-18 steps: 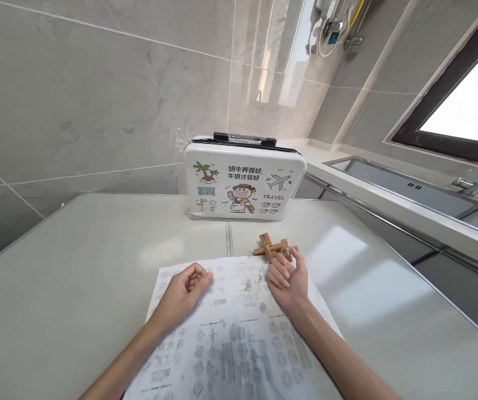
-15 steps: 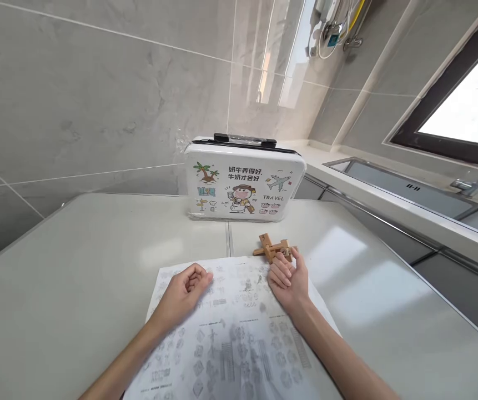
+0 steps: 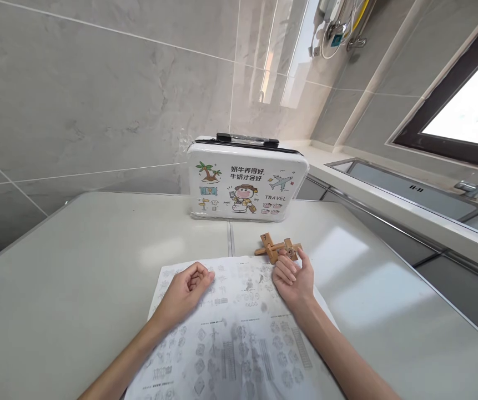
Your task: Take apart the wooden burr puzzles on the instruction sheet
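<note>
Lettered wooden blocks (image 3: 271,251) lie in a small crossed pile on the bench (image 3: 97,250), just past the far edge of the printed sheet (image 3: 205,350) and right beside the right hand (image 3: 297,283). From my end of the head camera I see that hand palm up, its fingers loosely curled and its thumb held apart from them; nothing shows in its grasp, and I cannot tell whether the fingertips touch the nearest block. The left hand (image 3: 184,291) rests over the sheet's left part, fingers curled in together with the thumb close against them, and I see nothing held there either.

Against the frame from half a second ago, my whole view has slid a little, so everything sits slightly farther right. The right hand has shifted rightward somewhat more than the scene, its thumb standing wider of the fingers, and a letter G now reads clearly on the block between them. The left hand keeps its pose, and the white cartoon suitcase (image 3: 247,191) stands upright behind the blocks as before, well apart from both hands
</note>
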A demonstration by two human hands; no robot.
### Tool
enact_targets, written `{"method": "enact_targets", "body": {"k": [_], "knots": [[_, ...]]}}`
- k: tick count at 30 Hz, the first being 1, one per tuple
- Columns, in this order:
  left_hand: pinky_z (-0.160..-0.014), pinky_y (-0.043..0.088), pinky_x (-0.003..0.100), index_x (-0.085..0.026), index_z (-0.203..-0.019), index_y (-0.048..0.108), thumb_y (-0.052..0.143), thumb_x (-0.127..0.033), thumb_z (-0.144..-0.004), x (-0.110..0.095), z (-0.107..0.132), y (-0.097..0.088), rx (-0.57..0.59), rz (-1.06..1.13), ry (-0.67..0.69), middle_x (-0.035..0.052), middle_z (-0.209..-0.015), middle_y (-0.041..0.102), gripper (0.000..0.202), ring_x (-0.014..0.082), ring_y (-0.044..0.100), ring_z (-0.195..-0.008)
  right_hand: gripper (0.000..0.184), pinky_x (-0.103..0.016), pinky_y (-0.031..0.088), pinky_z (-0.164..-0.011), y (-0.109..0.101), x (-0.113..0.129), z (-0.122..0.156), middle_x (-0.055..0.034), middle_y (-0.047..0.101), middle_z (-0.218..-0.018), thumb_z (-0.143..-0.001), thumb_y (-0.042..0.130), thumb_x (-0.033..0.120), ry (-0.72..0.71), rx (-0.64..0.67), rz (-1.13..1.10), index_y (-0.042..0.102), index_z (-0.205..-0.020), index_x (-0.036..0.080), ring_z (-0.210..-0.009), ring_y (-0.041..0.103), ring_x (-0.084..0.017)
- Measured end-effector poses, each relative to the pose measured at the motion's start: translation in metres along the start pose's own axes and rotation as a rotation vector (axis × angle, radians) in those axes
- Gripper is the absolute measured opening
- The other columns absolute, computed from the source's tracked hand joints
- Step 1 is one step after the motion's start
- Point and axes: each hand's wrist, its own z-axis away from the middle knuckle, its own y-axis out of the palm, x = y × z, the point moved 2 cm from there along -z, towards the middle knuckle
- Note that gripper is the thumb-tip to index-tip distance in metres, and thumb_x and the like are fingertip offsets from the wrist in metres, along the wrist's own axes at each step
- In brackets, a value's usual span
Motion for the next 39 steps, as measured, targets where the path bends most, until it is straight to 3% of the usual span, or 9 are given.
{"method": "enact_targets", "body": {"k": [9,15,19,24,29,32,35,37,39], "knots": [[-0.058,0.027,0.025,-0.021,-0.079,0.051,0.060,-0.063,-0.097,-0.002,0.002,-0.001,0.001,-0.006,-0.017,-0.0061,-0.068,0.034,0.046,0.0121,0.029,-0.062,0.018,-0.013,0.034,-0.032,-0.001,0.004,-0.005,0.0127,0.037,-0.049,-0.106,0.058,0.026,-0.012,-0.023,0.040,0.055,-0.088,0.021,-0.032,0.032,-0.005],[-0.058,0.028,0.025,-0.021,-0.079,0.051,0.061,-0.061,-0.098,-0.001,0.002,0.000,0.013,0.006,-0.009,-0.0060,-0.068,0.036,0.045,0.0118,0.030,-0.062,0.027,-0.017,0.032,-0.033,0.002,-0.002,-0.003,0.0122,0.040,-0.049,-0.102,0.065,0.043,-0.119,-0.080,0.147,0.056,-0.088,0.022,-0.034,0.032,-0.005],[-0.058,0.028,0.025,-0.021,-0.080,0.053,0.061,-0.059,-0.098,0.001,0.003,0.001,0.013,-0.010,-0.004,-0.0057,-0.068,0.037,0.043,0.0118,0.031,-0.062,0.043,-0.018,0.029,-0.036,0.018,-0.007,0.010,0.0092,0.046,-0.050,-0.103,0.059,0.062,-0.287,-0.127,0.509,0.057,-0.089,0.021,-0.037,0.035,-0.006],[-0.059,0.029,0.025,-0.021,-0.081,0.053,0.059,-0.058,-0.100,0.004,0.003,0.000,0.000,0.021,0.024,-0.0059,-0.068,0.036,0.042,0.0120,0.032,-0.063,0.051,-0.023,0.037,-0.042,0.039,-0.023,0.031,0.0044,0.056,-0.053,-0.104,0.051,0.069,-0.216,0.169,0.877,0.061,-0.090,0.020,-0.042,0.043,-0.010],[-0.068,0.042,0.027,-0.021,-0.090,0.057,0.063,-0.058,-0.098,-0.002,0.007,0.001,0.016,0.057,0.113,-0.0019,-0.077,0.052,0.038,0.0140,0.048,-0.070,0.048,-0.027,0.041,-0.054,0.045,-0.041,0.049,0.0034,0.054,-0.052,-0.110,0.043,0.052,-0.095,0.489,1.249,0.059,-0.077,0.021,-0.047,0.048,-0.013],[-0.089,0.051,0.034,-0.023,-0.116,0.061,0.070,-0.065,-0.092,-0.005,0.013,0.004,0.107,0.089,0.162,0.0076,-0.107,0.067,0.050,0.0208,0.062,-0.093,0.042,-0.028,0.037,-0.060,0.047,-0.047,0.057,0.0025,0.052,-0.056,-0.107,0.045,0.035,-0.157,0.639,1.495,0.050,-0.067,0.022,-0.054,0.048,-0.014],[-0.113,0.044,0.045,-0.027,-0.146,0.052,0.079,-0.074,-0.079,-0.008,0.018,0.008,0.238,0.135,0.174,0.0143,-0.141,0.061,0.087,0.0320,0.058,-0.129,0.029,-0.027,0.029,-0.058,0.049,-0.051,0.063,0.0044,0.045,-0.062,-0.101,0.048,0.027,-0.207,0.747,1.587,0.044,-0.073,0.022,-0.056,0.039,-0.012],[-0.120,0.038,0.048,-0.029,-0.152,0.050,0.080,-0.079,-0.073,-0.011,0.020,0.011,0.318,0.150,0.165,0.0143,-0.151,0.057,0.099,0.0367,0.051,-0.141,0.024,-0.027,0.028,-0.059,0.050,-0.053,0.065,0.0052,0.043,-0.066,-0.100,0.049,0.026,-0.213,0.819,1.574,0.044,-0.077,0.022,-0.058,0.038,-0.012],[-0.118,0.041,0.048,-0.028,-0.145,0.059,0.079,-0.080,-0.073,-0.017,0.022,0.013,0.378,0.144,0.161,0.0134,-0.145,0.061,0.091,0.0375,0.055,-0.138,0.022,-0.026,0.028,-0.061,0.050,-0.054,0.066,0.0054,0.044,-0.068,-0.100,0.051,0.025,-0.195,0.867,1.545,0.045,-0.079,0.022,-0.060,0.038,-0.012]]}}
